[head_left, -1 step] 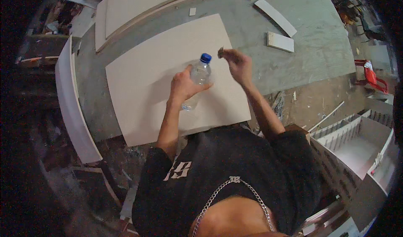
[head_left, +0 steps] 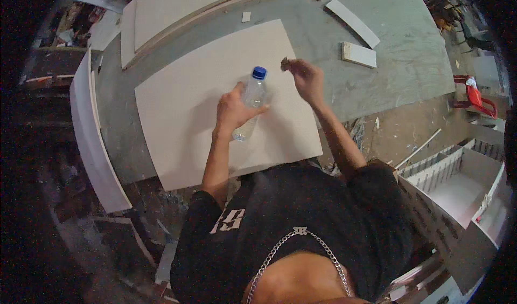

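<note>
My left hand [head_left: 231, 111] is closed round a clear plastic bottle [head_left: 253, 93], its fingers mostly hidden behind the bottle. A blue cap [head_left: 259, 73] is on the bottle, which leans slightly over a large pale board [head_left: 183, 94]. To the right of the cap, my right hand [head_left: 307, 82] is raised with its fingers pinched. Between those fingertips sits a small dark, crumpled-looking scrap [head_left: 285, 64], too small to name. It is apart from the bottle.
Stacked pale panels [head_left: 183, 18] lie at the back of the grey-green table [head_left: 401, 61]. Several white offcuts [head_left: 360, 55] rest toward the far right. A long white panel [head_left: 97, 137] stands along the left edge. White drawer boxes [head_left: 458, 185] and a red chair [head_left: 476, 100] are on the right.
The bottle's capped end has shifted slightly left, with my left hand still round it. My right hand stays almost where it was, still pinching the small scrap.
</note>
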{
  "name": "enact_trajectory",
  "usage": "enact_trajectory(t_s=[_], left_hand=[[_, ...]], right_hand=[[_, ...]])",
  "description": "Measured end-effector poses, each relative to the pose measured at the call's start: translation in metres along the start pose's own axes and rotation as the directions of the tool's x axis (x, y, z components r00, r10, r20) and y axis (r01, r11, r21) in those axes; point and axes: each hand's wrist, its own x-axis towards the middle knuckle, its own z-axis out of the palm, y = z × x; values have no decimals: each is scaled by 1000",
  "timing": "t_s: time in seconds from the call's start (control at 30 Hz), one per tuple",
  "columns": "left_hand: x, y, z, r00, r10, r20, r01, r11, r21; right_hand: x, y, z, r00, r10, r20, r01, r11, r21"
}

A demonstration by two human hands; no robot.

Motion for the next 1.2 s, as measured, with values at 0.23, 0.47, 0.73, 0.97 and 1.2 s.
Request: enact_trajectory(t_s=[0.23, 0.47, 0.73, 0.97, 1.2], left_hand=[[82, -37, -50, 920, 98, -380, -195, 954, -226], [217, -109, -68, 663, 116, -740, -275, 957, -96], [310, -150, -31, 536, 134, -833, -349, 934, -74], [326, -175, -18, 493, 123, -861, -441, 889, -126], [283, -157, 26, 403, -24, -915, -571, 775, -272]], right_hand=[[31, 91, -23, 942, -132, 309, 286, 797, -532], [-128, 44, -30, 961, -114, 253, 253, 733, -632], [-173, 34, -23, 992, -85, -92, -4, 711, -703], [-152, 19, -11, 902, -24, -432, -281, 726, -628], [-138, 38, -42, 854, 336, -398, -449, 861, -238]])
